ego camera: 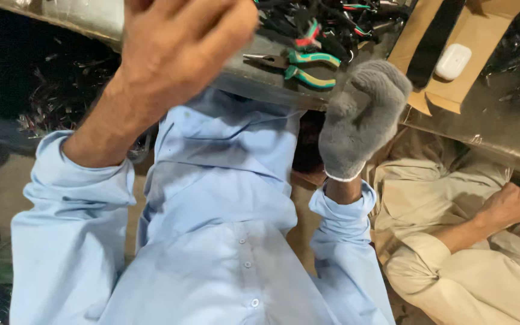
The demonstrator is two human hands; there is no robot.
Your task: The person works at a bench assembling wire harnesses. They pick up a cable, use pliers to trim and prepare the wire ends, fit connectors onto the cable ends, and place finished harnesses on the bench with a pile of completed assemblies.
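Note:
My left hand (176,48) is bare, raised close to the camera and blurred, its fingers curled in with nothing visible in them. My right hand (359,117) wears a grey knitted glove and is curled shut just below the edge of a metal table (260,78), holding nothing I can see. A pair of pliers with green and yellow handles (305,66) lies on the table just above the glove. Both my sleeves and my shirt (224,198) are light blue.
A pile of pliers with coloured handles (326,24) lies further back on the table. An open cardboard box (479,36) at the top right holds a small white case (452,60) and a black strap. A co-worker in beige sits at my right, one hand (510,204) resting.

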